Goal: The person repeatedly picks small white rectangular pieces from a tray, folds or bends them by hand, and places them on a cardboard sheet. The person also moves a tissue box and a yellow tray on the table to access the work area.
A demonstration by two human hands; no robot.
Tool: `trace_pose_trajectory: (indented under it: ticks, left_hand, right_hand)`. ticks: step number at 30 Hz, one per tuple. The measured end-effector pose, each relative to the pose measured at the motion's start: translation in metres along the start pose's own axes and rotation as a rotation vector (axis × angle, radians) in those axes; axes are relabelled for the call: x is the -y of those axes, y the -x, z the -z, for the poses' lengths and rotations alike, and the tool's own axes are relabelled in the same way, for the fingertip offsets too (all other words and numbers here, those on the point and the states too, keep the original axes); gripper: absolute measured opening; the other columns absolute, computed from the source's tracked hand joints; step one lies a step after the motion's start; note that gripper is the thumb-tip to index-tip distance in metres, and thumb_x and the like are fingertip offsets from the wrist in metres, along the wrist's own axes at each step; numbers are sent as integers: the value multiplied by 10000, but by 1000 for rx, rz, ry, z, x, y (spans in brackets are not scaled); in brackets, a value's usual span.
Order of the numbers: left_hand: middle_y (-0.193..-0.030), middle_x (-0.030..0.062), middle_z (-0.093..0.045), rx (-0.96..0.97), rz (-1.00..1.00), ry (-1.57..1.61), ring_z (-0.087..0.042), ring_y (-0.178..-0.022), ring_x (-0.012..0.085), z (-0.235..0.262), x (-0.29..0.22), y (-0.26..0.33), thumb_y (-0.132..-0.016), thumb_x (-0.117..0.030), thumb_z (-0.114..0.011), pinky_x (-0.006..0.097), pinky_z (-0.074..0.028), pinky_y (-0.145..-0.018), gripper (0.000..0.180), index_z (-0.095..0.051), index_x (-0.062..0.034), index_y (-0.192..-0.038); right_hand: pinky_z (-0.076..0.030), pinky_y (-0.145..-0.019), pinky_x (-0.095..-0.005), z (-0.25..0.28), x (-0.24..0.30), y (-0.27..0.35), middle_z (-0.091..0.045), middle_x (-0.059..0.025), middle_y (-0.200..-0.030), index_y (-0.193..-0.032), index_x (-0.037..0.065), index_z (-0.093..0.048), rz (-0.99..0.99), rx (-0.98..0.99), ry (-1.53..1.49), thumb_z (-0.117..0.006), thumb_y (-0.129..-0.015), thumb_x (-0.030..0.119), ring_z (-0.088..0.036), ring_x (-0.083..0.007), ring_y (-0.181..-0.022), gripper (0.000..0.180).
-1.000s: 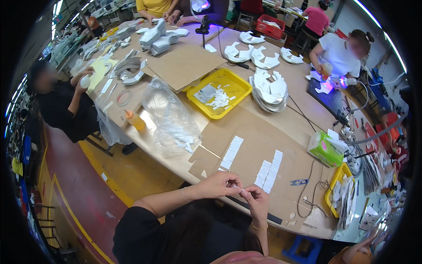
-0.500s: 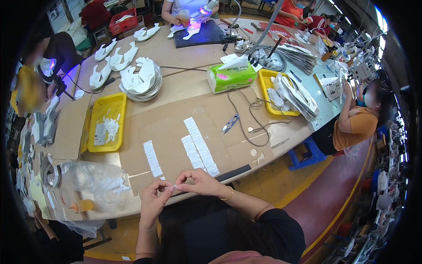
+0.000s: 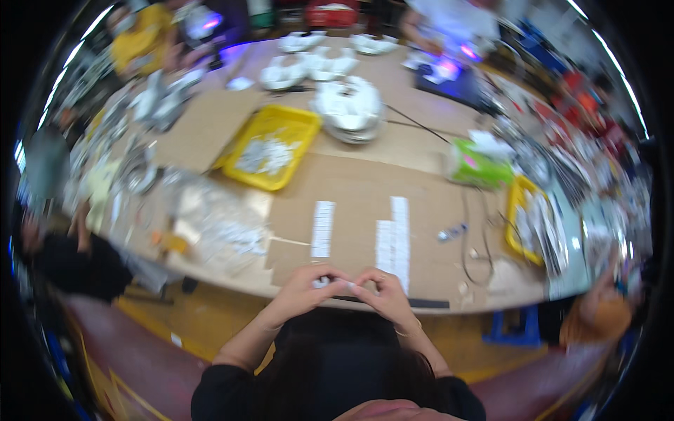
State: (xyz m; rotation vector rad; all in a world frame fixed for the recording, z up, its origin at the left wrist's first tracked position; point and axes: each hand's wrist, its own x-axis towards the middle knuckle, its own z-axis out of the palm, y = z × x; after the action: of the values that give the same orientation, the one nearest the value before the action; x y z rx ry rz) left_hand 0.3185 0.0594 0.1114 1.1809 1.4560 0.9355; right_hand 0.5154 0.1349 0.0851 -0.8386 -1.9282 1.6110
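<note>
Head view, blurred by motion: at the left we see an orange bottle (image 3: pixel 172 243) beside a clear plastic bag (image 3: pixel 196 200) with white bits in it, then a yellow tray (image 3: pixel 288 121) with small white pieces (image 3: pixel 279 158) heaped inside. Our left hand (image 3: pixel 309 288) is over the near table edge, just below a single column of white pieces (image 3: pixel 323 229) laid on cardboard (image 3: pixel 358 186). Its fingertips meet those of our right hand (image 3: pixel 384 295), both pinched on one small white piece (image 3: pixel 351 285) between them. We judge the step in hand to be fine fingertip work on that piece; the blur hides its details. The next move, we think, calls for a light, steady pinch. Above our right hand lie taller white columns (image 3: pixel 399 238); farther right are snips (image 3: pixel 453 232) and a green packet (image 3: pixel 477 167).
</note>
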Motion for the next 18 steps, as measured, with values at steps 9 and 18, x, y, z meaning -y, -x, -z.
trace_pose_trajectory:
  ticks: [9,18]
  left_hand:
    - [-893,55,-695,-31,-154,55,-585,-763,118,-1,4,8,-893,-241,-675,274,-447,-695,241,-714,-47,-1030]
    - [-882,46,-679,29,-4,123,-578,-713,91,2,-9,17,-910,-204,-673,244,-462,-664,220,-700,-33,-1046]
  right_hand:
    - [-407,-673,-213,-9,-13,1,-641,-23,-820,-864,14,-636,50,-21,-254,-723,-844,49,-550,-76,-750,96]
    - [-350,-626,-196,-12,-12,5,-628,-3,-817,-863,23,-649,55,-47,-266,-727,-839,56,-508,-55,-721,88]
